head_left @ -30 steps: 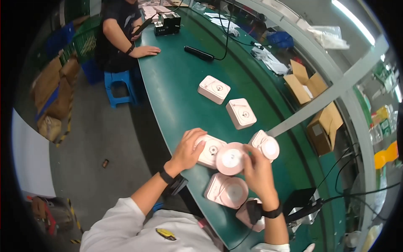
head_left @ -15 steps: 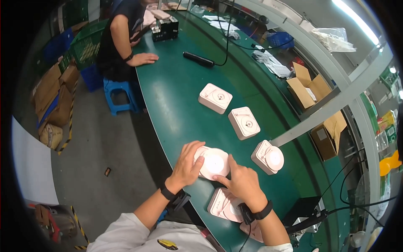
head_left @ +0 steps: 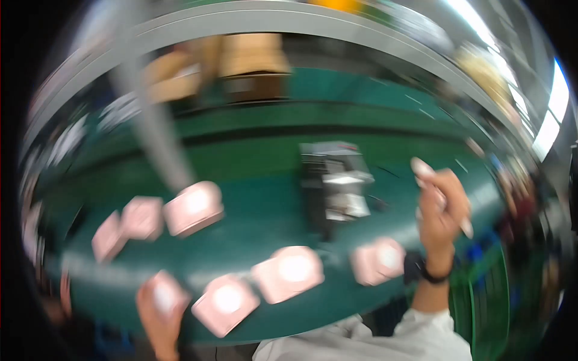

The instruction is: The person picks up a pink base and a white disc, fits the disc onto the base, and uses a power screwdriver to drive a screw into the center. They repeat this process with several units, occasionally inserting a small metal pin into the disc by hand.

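At the lower left, my left hand (head_left: 158, 316) is closed round a pink box-shaped device (head_left: 166, 295) with a pale round top, at the green table's near edge. My right hand (head_left: 442, 210) is raised on the right, fingers curled, with something pale (head_left: 440, 201) showing between them; blur hides what it is. Beside my left hand lies a pink device with a round white disc (head_left: 227, 299). Another such device (head_left: 292, 272) is next to it. A third pink device (head_left: 378, 262) lies nearer my right wrist.
Further left stand more pink boxes (head_left: 142, 218), one with a disc (head_left: 194, 207), by a grey post (head_left: 158, 138). A black and silver apparatus (head_left: 337, 180) sits mid-table. Cardboard boxes (head_left: 256, 63) are behind. A green crate (head_left: 481, 295) stands at lower right; another person's hand (head_left: 65, 293) is far left.
The view has swung to the right and is blurred. Both hands were together on a disc-topped device; now they are far apart, left on a device, right raised.
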A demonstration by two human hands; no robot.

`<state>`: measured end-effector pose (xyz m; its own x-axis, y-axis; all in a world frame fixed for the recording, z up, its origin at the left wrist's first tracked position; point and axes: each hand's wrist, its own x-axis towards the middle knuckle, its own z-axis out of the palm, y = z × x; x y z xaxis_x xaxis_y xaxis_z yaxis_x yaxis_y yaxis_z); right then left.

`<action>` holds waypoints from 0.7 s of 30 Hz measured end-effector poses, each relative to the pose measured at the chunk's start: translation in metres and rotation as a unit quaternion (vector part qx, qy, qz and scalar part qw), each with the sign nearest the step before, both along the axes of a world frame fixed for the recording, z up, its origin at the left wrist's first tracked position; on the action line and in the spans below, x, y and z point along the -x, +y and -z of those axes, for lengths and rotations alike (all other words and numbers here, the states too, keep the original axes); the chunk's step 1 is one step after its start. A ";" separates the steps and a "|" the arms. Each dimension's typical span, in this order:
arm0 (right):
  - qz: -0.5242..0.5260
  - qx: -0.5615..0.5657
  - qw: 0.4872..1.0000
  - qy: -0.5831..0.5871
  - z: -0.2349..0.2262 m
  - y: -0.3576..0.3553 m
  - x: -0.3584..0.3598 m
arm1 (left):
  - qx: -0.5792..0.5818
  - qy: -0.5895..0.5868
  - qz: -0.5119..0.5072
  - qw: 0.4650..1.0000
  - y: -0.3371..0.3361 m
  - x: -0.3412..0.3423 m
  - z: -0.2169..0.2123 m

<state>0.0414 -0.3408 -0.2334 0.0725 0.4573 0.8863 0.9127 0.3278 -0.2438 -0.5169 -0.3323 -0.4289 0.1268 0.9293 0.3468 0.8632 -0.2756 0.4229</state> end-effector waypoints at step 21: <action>0.146 0.358 0.914 0.122 0.246 -0.106 -0.349 | 0.105 0.021 -0.009 0.994 0.018 -0.016 -0.030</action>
